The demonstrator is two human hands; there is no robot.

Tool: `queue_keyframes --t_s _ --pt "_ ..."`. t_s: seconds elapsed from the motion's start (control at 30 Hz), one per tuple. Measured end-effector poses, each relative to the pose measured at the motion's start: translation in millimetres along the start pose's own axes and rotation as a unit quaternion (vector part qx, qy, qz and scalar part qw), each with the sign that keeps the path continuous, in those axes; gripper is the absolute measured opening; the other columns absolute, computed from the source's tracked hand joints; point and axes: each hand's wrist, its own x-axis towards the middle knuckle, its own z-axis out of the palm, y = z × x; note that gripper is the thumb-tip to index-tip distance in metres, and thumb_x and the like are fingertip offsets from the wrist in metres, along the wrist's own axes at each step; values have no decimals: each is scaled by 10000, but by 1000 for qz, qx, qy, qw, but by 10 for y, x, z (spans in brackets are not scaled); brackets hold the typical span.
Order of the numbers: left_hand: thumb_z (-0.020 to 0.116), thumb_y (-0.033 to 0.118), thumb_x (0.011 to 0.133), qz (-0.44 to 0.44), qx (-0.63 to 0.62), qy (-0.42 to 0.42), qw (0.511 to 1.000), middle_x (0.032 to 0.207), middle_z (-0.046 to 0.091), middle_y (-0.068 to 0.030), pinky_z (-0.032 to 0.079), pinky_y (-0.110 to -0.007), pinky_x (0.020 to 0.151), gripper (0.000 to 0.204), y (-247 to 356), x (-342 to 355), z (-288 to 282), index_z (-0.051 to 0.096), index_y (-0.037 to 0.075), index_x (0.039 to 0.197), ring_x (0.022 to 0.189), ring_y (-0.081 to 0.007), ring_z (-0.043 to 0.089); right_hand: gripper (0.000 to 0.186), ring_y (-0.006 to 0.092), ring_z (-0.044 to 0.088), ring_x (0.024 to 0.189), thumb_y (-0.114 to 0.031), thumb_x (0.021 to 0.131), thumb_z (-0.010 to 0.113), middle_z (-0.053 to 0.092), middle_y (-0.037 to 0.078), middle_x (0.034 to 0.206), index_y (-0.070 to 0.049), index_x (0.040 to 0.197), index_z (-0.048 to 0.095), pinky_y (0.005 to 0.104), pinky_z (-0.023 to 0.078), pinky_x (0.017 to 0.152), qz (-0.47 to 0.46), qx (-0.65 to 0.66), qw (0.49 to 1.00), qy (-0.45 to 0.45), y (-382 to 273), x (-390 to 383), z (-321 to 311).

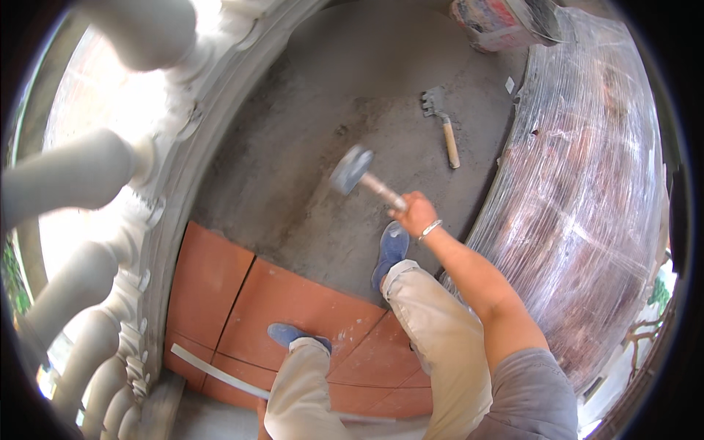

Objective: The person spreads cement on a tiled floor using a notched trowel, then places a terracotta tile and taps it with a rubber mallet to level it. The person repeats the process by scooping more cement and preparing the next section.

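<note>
My right hand (416, 213) is closed around the wooden handle of a mallet (352, 169). The mallet's blocky grey head is smeared by motion above the grey mortar bed (293, 183). At the lower edge, a small part of my left hand (262, 419) shows beside my leg, its fingers mostly hidden. It is close to a long pale strip (220, 374) lying across the terracotta tiles (279, 293); whether it touches the strip I cannot tell. On the mortar, ahead of my right hand, lies a toothed metal trowel (441, 121) with a wooden handle.
A pale stone balustrade (110, 176) runs along the left. On the right stands a large stack wrapped in clear plastic (579, 183). A stained bucket (506, 26) is at the far right. My left shoe (293, 334) rests on tile, my right shoe (391, 253) on the mortar.
</note>
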Motion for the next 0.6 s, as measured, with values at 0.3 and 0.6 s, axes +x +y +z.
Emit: queue_keyframes --t_s 0.3,0.6 --pt "552 223 958 -93 352 -50 930 1159 582 -166 468 -323 796 351 1481 -998 42 529 73 1275 1033 -265 542 571 391 614 1028 -259 802 730 610 221 1103 -168 1327 525 497 494 886 229 65 924 298 1406 1706 -356" --pt "533 281 978 132 464 -46 875 1004 683 -129 517 -385 810 399 3652 -1751 639 545 14 1274 921 -312 640 329 407 642 918 -274 754 738 673 220 964 -63 981 626 484 520 786 266 311 912 32 899 406 -984"
